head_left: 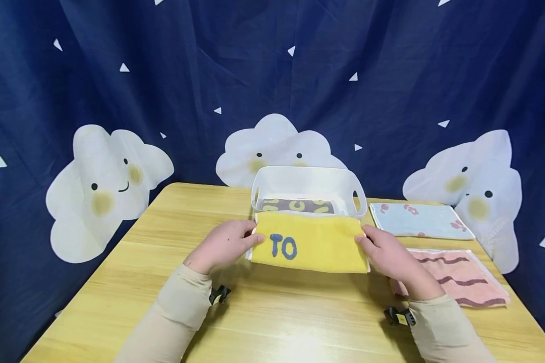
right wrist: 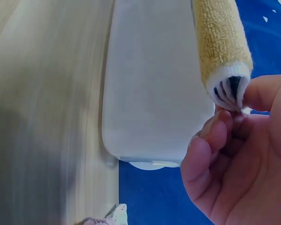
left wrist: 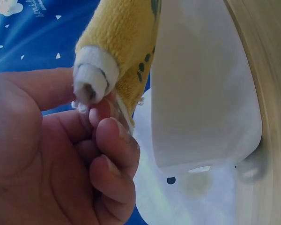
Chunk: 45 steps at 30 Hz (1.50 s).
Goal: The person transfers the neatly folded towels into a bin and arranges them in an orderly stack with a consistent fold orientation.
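Note:
A folded yellow towel (head_left: pixel 320 244) with blue letters "TO" is stretched between my two hands, in front of the white plastic bin. My left hand (head_left: pixel 224 244) pinches its left end between thumb and fingers; the left wrist view shows the white hem of the towel (left wrist: pixel 96 72) in that grip. At the other end, my right hand (head_left: pixel 388 252) pinches the edge in the same way, and the folded layers of the towel (right wrist: pixel 225 47) show in the right wrist view. Inside the white bin (head_left: pixel 309 181) lies a dark grey cloth with yellow letters (head_left: pixel 297 205).
On the wooden table (head_left: pixel 131 282), right of the bin, lies a folded light blue towel with pink flowers (head_left: pixel 420 220). Nearer, partly behind my right forearm, is a pink towel with brown wavy stripes (head_left: pixel 465 277). A dark blue curtain (head_left: pixel 272 60) with clouds hangs behind.

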{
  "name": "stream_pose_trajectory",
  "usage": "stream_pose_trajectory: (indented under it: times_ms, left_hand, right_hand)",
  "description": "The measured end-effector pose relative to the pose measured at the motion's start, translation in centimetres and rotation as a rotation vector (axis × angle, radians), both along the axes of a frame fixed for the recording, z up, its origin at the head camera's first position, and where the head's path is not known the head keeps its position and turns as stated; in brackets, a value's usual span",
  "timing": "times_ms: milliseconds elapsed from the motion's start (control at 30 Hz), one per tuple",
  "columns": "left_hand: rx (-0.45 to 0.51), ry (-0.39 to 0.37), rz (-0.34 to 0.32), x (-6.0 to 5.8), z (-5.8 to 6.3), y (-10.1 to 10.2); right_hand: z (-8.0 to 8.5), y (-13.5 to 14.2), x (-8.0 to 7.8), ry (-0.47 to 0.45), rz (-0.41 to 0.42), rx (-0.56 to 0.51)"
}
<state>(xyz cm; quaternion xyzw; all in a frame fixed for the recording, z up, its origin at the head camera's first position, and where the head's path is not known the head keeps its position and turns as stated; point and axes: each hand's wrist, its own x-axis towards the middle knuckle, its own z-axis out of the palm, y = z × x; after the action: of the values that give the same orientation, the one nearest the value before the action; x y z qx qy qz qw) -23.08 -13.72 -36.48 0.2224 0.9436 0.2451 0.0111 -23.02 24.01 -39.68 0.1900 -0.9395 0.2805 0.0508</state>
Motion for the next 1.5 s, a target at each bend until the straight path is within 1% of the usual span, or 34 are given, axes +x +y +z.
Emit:
stream_pose_trajectory:
  times_ms: [133, 267, 367, 467, 633, 767, 933, 1067, 1200, 1300, 1500]
  left_hand:
    - [0.005, 0.026, 0.013, -0.1, 0.2, 0.0]
    - [-0.011, 0.04, 0.004, -0.2, 0.6, 0.0]
    - [-0.029, 0.064, -0.013, -0.6, 1.4, 0.1]
    - [-0.048, 0.079, -0.016, -1.3, 2.4, 0.2]
    - [-0.072, 0.047, 0.009, -3.1, 4.0, 0.4]
    - [-0.071, 0.017, 0.039, -4.8, 4.9, 0.6]
    - [-0.069, -0.02, 0.053, -7.2, 5.6, 0.8]
    - [-0.06, -0.038, 0.079, -9.2, 6.1, 1.0]
    - [-0.053, -0.047, 0.096, -10.9, 6.0, 1.4]
    - [-0.035, -0.056, 0.125, -11.9, 5.5, 1.8]
    - [0.016, -0.087, 0.236, -14.0, 4.0, 2.5]
  right_hand:
    - [0.5, 0.0, -0.1, 0.029, 0.0, -0.013]
    - [1.3, 0.3, 0.0, 0.007, 0.017, -0.046]
    - [2.4, 0.5, 0.0, -0.006, 0.026, -0.054]
    - [3.7, 0.6, -0.4, 0.015, 0.027, -0.04]
    - [5.7, 0.1, -1.7, 0.048, 0.023, -0.011]
    - [6.8, -0.3, -3.1, 0.023, 0.003, 0.002]
    - [7.5, -0.4, -5.3, 0.01, -0.044, 0.045]
    - [7.6, -0.4, -7.4, -0.03, -0.083, 0.047]
    - [7.4, -0.8, -9.3, -0.086, -0.116, 0.046]
    - [7.1, -1.0, -10.6, -0.126, -0.137, 0.047]
    - [6.4, -1.2, -12.9, -0.157, -0.159, 0.068]
